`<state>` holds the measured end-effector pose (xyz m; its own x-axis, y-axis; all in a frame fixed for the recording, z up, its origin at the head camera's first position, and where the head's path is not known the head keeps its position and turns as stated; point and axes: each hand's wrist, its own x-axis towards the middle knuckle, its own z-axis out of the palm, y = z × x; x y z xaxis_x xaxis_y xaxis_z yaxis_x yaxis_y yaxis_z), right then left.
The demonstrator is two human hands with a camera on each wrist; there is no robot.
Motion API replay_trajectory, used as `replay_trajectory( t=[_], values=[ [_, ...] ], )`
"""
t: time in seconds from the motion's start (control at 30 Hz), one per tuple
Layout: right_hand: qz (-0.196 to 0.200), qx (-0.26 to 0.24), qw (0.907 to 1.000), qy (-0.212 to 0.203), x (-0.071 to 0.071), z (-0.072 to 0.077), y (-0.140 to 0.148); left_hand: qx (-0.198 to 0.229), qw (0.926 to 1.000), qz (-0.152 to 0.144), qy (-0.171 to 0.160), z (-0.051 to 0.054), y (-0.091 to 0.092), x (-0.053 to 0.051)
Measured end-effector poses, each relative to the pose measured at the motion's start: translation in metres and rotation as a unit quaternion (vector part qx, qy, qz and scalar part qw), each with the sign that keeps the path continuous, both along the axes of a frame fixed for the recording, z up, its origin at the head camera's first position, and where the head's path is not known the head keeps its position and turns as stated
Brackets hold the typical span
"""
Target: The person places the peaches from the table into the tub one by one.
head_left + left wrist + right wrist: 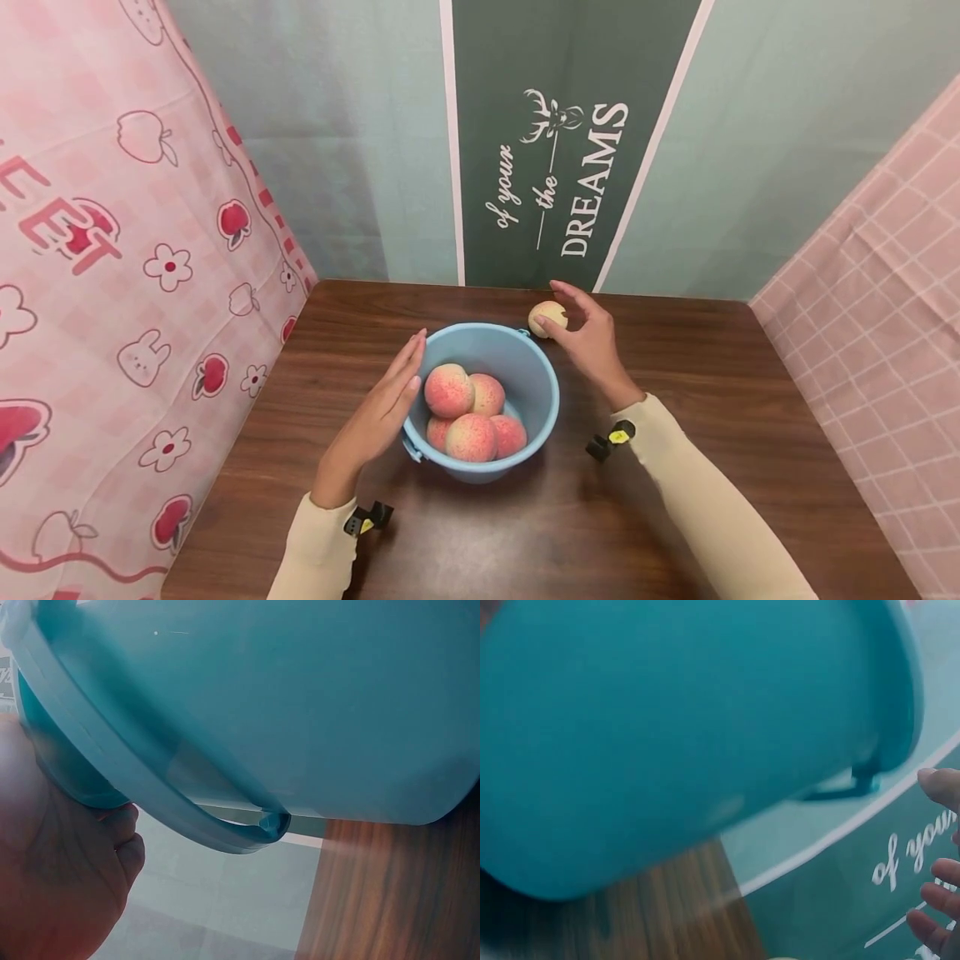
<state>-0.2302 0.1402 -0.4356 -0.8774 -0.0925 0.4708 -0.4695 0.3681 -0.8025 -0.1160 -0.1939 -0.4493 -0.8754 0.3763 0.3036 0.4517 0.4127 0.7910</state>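
Observation:
A light blue bucket stands on the wooden table, with several pink-and-yellow peaches inside. My left hand rests its straight fingers along the bucket's left rim. In the left wrist view, the bucket's handle hangs down along the outer wall. Just past the far right rim lies a paler peach on the table. Above it hovers my right hand, thumb and fingers apart. Between the thumb and fingers, the right wrist view shows only backdrop, with no peach.
The dark wooden table carries the bucket near its middle. A green backdrop cloth hangs behind it. Pink patterned cloths stand on the left and right. Each forearm wears a small black device.

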Motion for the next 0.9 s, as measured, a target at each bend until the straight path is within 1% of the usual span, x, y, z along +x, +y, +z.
replay_trajectory(
  t=[0.1,0.2,0.33,0.43,0.53,0.73,0.9],
  values=[
    [-0.016,0.018,0.9997,-0.006,-0.012,-0.008,0.005,-0.001,1.0000,-0.002,0.007,-0.001,0.000,-0.001],
    [-0.028,0.044,0.9985,-0.017,-0.022,-0.017,0.011,-0.004,1.0000,-0.005,0.008,0.000,0.000,-0.001],
    [-0.037,0.068,0.9967,-0.025,-0.035,-0.026,0.016,-0.009,0.9999,-0.002,0.008,0.002,0.001,-0.001],
    [-0.039,0.074,0.9961,-0.029,-0.044,-0.032,0.017,-0.006,1.0000,-0.001,0.005,0.003,0.001,-0.001],
    [-0.043,0.084,0.9947,-0.040,-0.050,-0.039,0.018,-0.005,1.0000,-0.001,0.000,0.004,0.000,0.000],
    [-0.053,0.115,0.9899,-0.063,-0.060,-0.055,0.020,-0.011,0.9999,0.001,-0.006,0.001,-0.001,0.000],
    [-0.059,0.130,0.9873,-0.069,-0.069,-0.070,0.019,-0.006,1.0000,-0.002,-0.005,-0.001,-0.001,0.001]
  ],
)
